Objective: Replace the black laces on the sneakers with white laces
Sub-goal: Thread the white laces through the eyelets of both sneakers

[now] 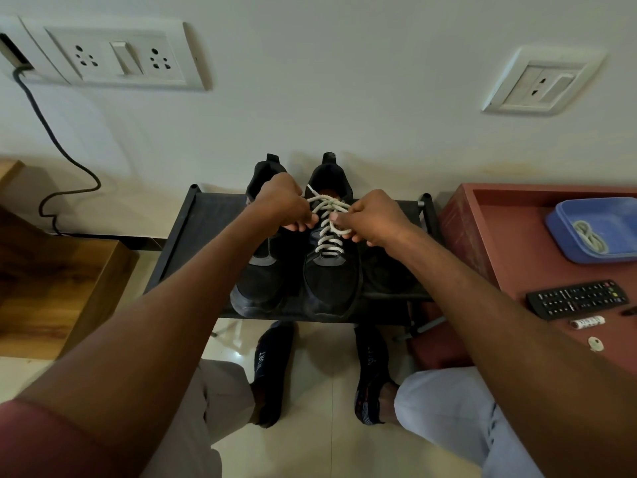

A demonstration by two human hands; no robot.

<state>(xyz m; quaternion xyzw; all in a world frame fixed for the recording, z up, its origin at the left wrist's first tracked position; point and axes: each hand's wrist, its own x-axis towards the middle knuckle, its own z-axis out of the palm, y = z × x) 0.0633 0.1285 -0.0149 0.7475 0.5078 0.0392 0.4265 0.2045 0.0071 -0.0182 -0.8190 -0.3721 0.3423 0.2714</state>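
Observation:
Two black sneakers stand side by side on a low black rack (203,232). The right sneaker (331,277) carries a white lace (327,236) threaded through its eyelets. My left hand (282,205) grips one end of that lace above the tongue. My right hand (372,219) pinches the other end, pulling it to the right. The left sneaker (258,284) sits partly hidden under my left hand, and I see no lace on its visible part. A second white lace (589,236) lies coiled in a blue tray (565,232) at the right.
A reddish-brown table (510,236) at the right holds the blue tray, a black remote (579,300), a small battery (587,322) and a small round piece. A wooden cabinet (51,281) stands at the left. A black cable (62,160) hangs down the wall. My socked feet rest below the rack.

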